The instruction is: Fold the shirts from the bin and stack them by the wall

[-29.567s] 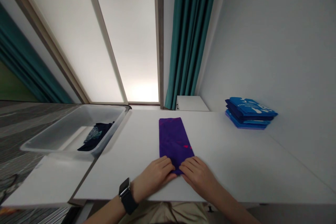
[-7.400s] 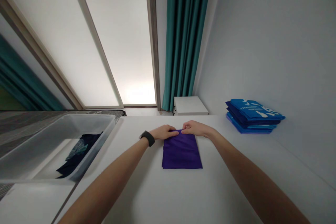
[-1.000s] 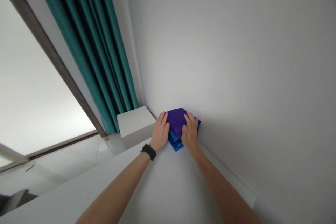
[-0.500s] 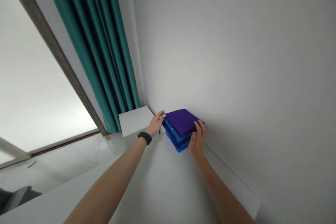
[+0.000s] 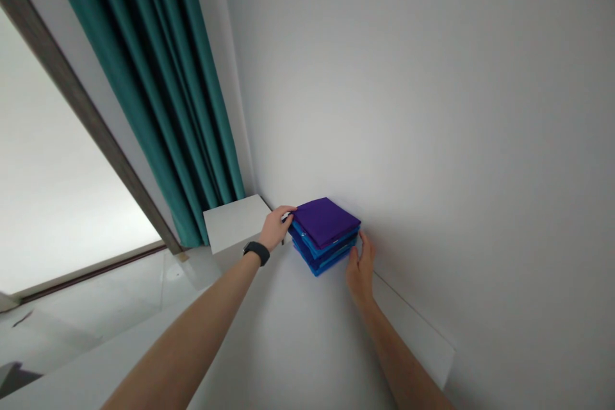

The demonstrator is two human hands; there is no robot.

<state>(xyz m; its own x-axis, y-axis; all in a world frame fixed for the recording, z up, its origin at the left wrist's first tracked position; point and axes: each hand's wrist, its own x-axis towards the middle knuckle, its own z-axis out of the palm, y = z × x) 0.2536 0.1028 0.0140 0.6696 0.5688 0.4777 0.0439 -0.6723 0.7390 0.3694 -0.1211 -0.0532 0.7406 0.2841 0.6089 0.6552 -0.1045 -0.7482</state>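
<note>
A stack of folded purple and blue pieces (image 5: 325,221), with a purple one on top, sits on a white surface (image 5: 288,346) close to the wall. My left hand (image 5: 277,225), with a dark watch on the wrist, pinches the top piece at its left corner. My right hand (image 5: 361,264) is at the stack's right side, fingers apart and curved near its lower right corner. Whether its fingertips touch the stack is hard to tell.
A small white box-like surface (image 5: 235,221) stands left of the stack, below a green curtain (image 5: 168,77). The pale wall (image 5: 408,109) rises behind. A grey object (image 5: 16,379) lies at the lower left.
My right hand has come off the top purple piece and dropped to the stack's side. The top piece now lies flatter and squarer on the stack. The view has shifted slightly right.
</note>
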